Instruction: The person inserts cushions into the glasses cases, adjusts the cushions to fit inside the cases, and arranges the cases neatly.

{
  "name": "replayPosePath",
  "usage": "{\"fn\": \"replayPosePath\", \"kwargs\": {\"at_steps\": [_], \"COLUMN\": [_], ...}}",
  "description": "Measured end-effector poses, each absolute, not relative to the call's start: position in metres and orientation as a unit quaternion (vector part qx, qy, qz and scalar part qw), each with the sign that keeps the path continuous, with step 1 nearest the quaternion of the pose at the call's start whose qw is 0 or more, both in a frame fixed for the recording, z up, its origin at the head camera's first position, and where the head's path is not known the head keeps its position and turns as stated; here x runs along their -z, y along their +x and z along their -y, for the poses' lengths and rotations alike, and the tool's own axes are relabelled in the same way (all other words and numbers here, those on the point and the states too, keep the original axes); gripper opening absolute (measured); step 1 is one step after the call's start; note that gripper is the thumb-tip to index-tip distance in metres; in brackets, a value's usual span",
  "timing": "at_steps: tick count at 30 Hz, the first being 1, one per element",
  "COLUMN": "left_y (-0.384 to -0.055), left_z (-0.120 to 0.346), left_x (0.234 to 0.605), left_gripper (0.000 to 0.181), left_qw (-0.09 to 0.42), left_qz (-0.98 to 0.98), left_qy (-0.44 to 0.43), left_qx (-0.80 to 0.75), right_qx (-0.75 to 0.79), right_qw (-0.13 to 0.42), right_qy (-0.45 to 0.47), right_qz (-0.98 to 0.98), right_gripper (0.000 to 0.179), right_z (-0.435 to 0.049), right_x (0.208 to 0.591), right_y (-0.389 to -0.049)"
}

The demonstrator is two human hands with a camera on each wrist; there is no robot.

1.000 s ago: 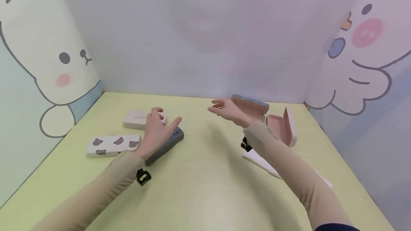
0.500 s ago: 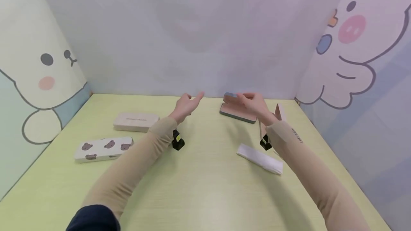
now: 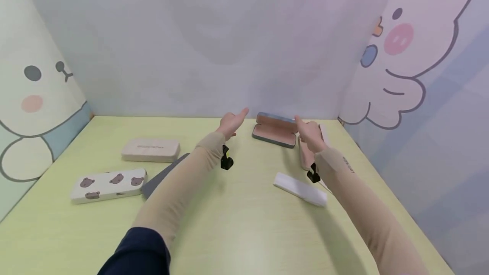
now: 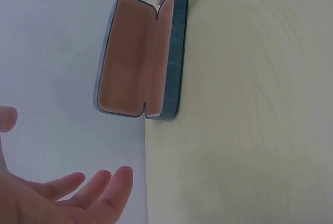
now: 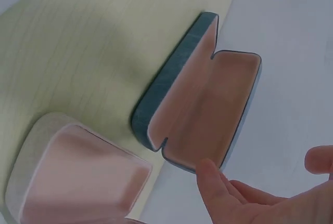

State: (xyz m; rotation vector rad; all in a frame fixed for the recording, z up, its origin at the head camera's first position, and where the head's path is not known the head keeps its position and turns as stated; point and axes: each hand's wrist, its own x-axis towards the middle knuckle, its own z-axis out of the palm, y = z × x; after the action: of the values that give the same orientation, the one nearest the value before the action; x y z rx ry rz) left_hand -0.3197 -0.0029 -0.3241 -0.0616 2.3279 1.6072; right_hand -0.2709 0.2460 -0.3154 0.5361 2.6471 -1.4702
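Observation:
An opened glasses case (image 3: 274, 134), teal outside with a pink lining, stands at the back of the table with its lid raised. My left hand (image 3: 231, 124) hovers to its left, thumb stretched out and fingers spread, holding nothing. From the other side my right hand (image 3: 310, 135) reaches to the case's right end. In the right wrist view, that hand's fingertips (image 5: 208, 172) overlap the lid's edge, with the thumb apart. A second opened glasses case (image 5: 83, 177), pale outside and pink inside, lies partly behind my right hand and wrist in the head view.
A folded white cloth (image 3: 299, 189) lies in front of the opened cases. On the left are a closed off-white glasses case (image 3: 150, 150), a white case with bear prints (image 3: 108, 186) and a dark grey case (image 3: 164, 176), partly behind my left forearm. A wall (image 3: 214, 54) rises behind the table.
My left hand has moved right, away from the grey case, towards the teal glasses case. My right hand has shifted right to that case's right end. The head view has turned right.

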Motion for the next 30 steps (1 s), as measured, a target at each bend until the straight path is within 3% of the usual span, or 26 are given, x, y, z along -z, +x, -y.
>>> {"fn": "replayPosePath", "kwargs": {"at_steps": [5, 13, 22, 30], "left_y": [-0.332, -0.354, -0.365, -0.368], "left_z": [-0.005, -0.023, -0.048, -0.065], "left_x": [0.335, 0.36, 0.373, 0.378], "left_gripper": [0.086, 0.084, 0.077, 0.065], "left_qw": [0.165, 0.179, 0.181, 0.168], "left_qz": [-0.799, -0.794, -0.792, -0.786], "left_qy": [-0.031, -0.058, -0.033, -0.009], "left_qx": [-0.577, -0.579, -0.582, -0.594], "right_qx": [0.518, 0.533, 0.546, 0.457], "right_qw": [0.071, 0.087, 0.092, 0.073], "right_qy": [0.21, 0.228, 0.252, 0.264], "right_qz": [-0.826, -0.81, -0.794, -0.846], "right_gripper": [0.049, 0.074, 0.074, 0.073], "right_z": [-0.247, -0.245, -0.241, -0.241], "right_x": [0.325, 0.339, 0.35, 0.358], "right_y": [-0.281, -0.285, -0.292, -0.299]}}
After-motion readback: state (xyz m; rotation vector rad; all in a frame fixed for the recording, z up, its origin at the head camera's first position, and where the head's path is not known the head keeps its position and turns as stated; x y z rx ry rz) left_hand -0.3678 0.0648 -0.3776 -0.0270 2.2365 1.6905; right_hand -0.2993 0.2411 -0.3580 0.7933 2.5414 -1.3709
